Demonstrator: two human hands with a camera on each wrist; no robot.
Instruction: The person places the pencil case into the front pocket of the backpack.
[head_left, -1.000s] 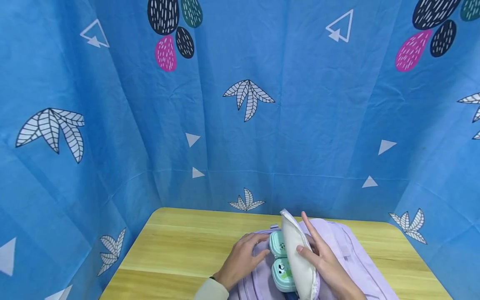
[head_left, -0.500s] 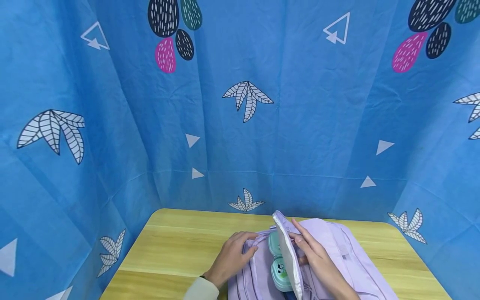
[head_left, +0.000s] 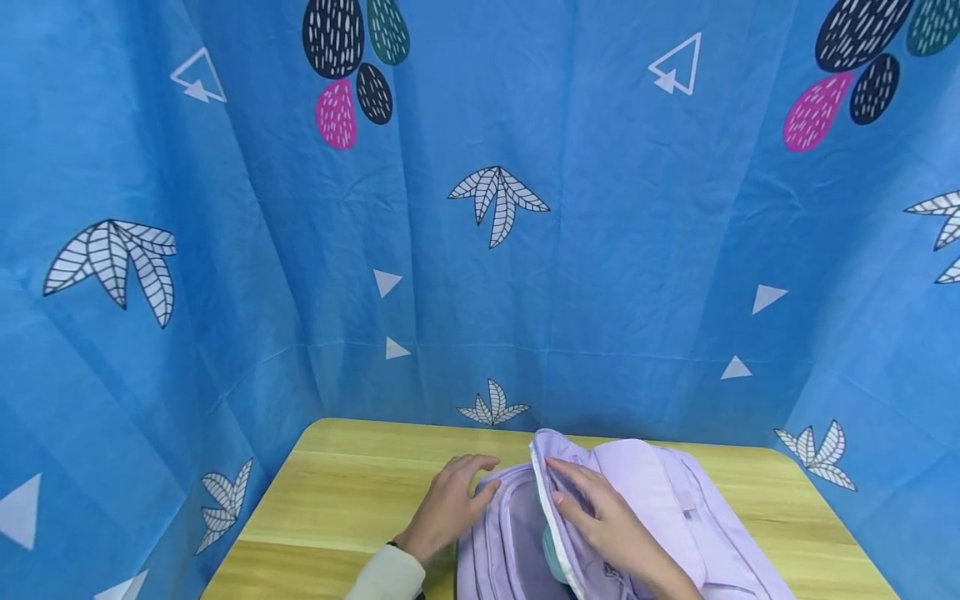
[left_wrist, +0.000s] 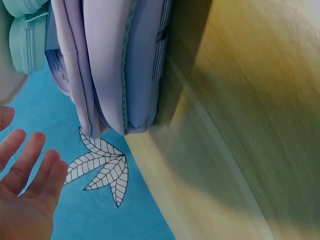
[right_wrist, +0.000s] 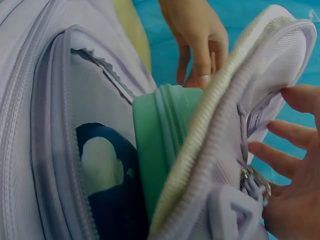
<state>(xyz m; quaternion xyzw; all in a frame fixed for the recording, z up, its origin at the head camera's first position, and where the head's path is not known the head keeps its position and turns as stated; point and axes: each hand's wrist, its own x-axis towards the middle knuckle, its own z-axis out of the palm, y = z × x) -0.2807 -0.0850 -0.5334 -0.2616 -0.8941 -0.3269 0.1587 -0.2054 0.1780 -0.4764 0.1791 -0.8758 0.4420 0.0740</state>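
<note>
A lilac backpack (head_left: 652,492) lies on the table, its front pocket flap (head_left: 546,475) raised. My right hand (head_left: 611,521) touches the outside of this flap with extended fingers, as the right wrist view also shows. Inside the pocket sits a mint-green zipped case (right_wrist: 160,130), mostly covered by the flap in the head view. The left wrist view has two mint cases (left_wrist: 27,45) at its top left corner. My left hand (head_left: 450,504) hovers at the bag's left side, fingers spread and loosely bent, holding nothing.
A dark blue item with a white shape (right_wrist: 112,210) lies deeper in the pocket. Metal zipper pulls (right_wrist: 252,182) hang on the flap. Bare wood of the table (head_left: 360,475) shows left of the bag. A blue patterned curtain (head_left: 480,317) closes off the back and sides.
The flap has swung left and down over the mint cases, pushed by my right hand. My left hand has drawn back left, away from the cases.
</note>
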